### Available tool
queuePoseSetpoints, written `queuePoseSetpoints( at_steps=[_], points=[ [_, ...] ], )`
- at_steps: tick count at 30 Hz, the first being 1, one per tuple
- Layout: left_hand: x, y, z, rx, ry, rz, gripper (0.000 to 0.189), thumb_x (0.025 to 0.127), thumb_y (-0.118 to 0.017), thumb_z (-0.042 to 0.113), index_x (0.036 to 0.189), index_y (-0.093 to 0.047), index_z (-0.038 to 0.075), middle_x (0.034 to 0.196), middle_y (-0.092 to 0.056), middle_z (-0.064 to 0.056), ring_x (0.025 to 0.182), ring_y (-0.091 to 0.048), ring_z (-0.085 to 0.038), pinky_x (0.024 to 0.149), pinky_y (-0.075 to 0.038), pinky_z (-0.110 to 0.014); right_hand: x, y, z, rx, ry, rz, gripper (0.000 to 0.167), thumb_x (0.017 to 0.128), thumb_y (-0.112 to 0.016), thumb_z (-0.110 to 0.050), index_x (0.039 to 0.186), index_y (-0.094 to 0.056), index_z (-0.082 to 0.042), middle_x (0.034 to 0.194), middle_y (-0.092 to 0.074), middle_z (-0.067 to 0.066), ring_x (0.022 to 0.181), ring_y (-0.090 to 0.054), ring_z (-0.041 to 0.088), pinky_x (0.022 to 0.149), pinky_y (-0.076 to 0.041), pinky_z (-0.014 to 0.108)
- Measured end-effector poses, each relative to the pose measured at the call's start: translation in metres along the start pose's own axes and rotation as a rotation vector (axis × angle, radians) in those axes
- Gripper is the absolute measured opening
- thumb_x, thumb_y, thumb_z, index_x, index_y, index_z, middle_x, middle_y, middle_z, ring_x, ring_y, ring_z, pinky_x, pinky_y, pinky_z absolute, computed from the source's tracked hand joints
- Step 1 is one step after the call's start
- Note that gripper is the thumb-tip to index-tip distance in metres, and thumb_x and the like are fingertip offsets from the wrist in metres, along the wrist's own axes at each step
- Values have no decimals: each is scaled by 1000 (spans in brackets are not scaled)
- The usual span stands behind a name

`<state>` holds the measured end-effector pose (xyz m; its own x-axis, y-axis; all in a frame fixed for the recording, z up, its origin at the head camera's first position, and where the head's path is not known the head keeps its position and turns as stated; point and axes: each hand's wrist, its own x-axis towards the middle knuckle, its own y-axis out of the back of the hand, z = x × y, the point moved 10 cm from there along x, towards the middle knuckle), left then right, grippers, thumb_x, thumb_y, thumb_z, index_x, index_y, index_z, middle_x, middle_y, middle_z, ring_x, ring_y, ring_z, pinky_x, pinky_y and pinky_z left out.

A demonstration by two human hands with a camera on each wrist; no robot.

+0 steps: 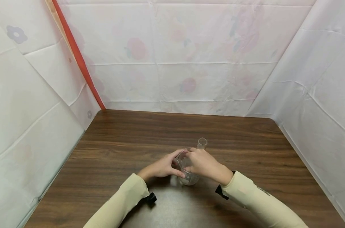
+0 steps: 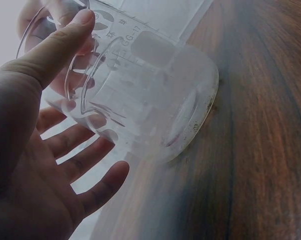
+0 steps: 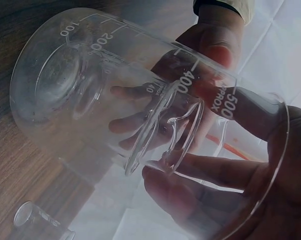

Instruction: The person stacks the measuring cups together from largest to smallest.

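Observation:
A large clear glass beaker, printed up to 500, stands on the table, tilted by little if at all. Inside it show two smaller glass rims, one within the other, of smaller beakers. My left hand curves round the large beaker's left side, its thumb across the near wall and its other fingers behind the glass. Over the mouth, my right hand reaches in from the right. Its thumb and fingers pinch at a smaller beaker's rim; glare blurs the exact contact.
Just behind my right hand stands a narrow clear glass vessel, partly hidden in the head view. The dark wooden table is bounded by white patterned sheets at the back and both sides. Dark bands sit at both wrists.

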<state>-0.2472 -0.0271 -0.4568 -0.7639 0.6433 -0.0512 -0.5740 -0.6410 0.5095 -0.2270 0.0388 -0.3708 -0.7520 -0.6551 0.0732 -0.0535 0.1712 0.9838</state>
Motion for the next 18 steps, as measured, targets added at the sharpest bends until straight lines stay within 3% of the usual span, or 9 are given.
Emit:
queuePoseSetpoints(
  at_steps=[11,18],
  points=[
    [0,-1,0,-15,-12,-7,91,80,-79,40,153,-27,25,151,-44,-1,112,-62,-22,96,-50,-37,3,-7,1,-9,-45,-81,39,78,-81,-29,107,-72,-4,109,-69,11,103,-65,28,85,-53,45],
    [1,0,2,-6,-35,1,91,80,-80,38,153,-28,23,150,-45,-2,111,-62,-21,94,-50,-34,5,-8,1,-25,-49,-81,37,76,-83,-27,103,-72,-4,105,-70,11,96,-66,27,82,-54,43]
  ],
)
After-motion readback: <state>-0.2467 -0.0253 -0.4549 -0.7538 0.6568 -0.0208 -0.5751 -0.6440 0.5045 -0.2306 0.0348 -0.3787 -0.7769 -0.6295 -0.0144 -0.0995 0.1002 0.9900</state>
